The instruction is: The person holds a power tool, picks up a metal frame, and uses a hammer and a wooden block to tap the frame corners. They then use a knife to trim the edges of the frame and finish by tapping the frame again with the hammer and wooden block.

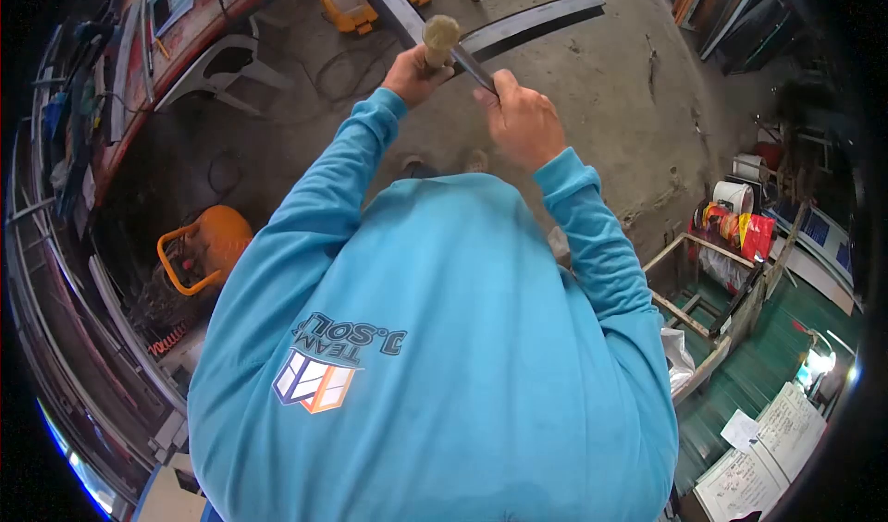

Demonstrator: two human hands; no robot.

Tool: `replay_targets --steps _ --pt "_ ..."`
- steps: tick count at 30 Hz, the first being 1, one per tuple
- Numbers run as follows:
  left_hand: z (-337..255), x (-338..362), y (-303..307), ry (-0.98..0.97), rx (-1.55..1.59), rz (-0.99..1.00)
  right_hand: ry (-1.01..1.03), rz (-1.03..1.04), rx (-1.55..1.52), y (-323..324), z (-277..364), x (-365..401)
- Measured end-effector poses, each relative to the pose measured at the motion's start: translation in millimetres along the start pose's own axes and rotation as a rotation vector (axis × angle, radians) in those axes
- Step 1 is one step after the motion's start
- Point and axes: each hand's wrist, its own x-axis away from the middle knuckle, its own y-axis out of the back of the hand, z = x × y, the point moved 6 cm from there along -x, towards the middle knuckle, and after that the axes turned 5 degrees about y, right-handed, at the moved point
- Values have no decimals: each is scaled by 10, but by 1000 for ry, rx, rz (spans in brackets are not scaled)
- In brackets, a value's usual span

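A round, pale yellowish tool head [441, 33] shows at the top centre, above my left hand [415, 75], whose fingers are wrapped round the part just below it. A dark grey bar [474, 67] slants down to the right from beside this head. My right hand [525, 120] is closed round the lower end of that bar. Just beyond both hands lies a metal frame [532, 24] with light grey faces and dark sides. Whether the bar touches the frame I cannot tell.
Yellow-orange cases [349, 7] lie on the floor beyond the frame. A white plastic chair [227, 76] and an orange machine [217, 242] stand at left, near a red table edge [166, 92]. At right are a small wooden-edged frame [686, 314] and an open notebook [763, 453].
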Motion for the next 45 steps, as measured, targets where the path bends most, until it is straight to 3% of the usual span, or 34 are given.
replay_targets --steps 3,5,8,12,14,17,21,24,26,29,33,35,43,45 --pt "-32 -11 28 31 54 0 31 -111 -131 116 168 50" --pt "-61 -15 42 -66 -43 -17 -33 -188 -147 117 191 122" --pt "7 -52 14 -1 -137 -22 8 -42 22 -150 -47 65" --pt "10 -40 -9 15 -27 20 50 -115 29 72 44 62" --pt "-124 -55 24 -63 -7 22 30 -244 -170 285 216 77" --pt "-174 -24 20 14 -48 19 -19 -321 -285 189 190 149" --pt "17 -28 13 32 -19 8 -25 -171 -176 -156 -170 204" --pt "-320 113 114 -20 -61 -72 -65 -182 -415 -92 -322 381" --pt "-363 228 290 -25 221 -134 -128 -208 -420 24 -409 573" --pt "-466 503 541 -49 283 -264 -248 -125 -403 5 -710 950" --pt "-178 802 806 41 129 -333 -374 -58 -333 -181 -1115 1603" --pt "105 933 846 149 -55 -293 -427 -24 -240 -241 -1239 1927" --pt "653 1188 567 245 -158 -97 -578 102 -234 -353 -1392 2460" --pt "765 1180 413 343 -170 119 -587 118 -253 -319 -1434 2434"
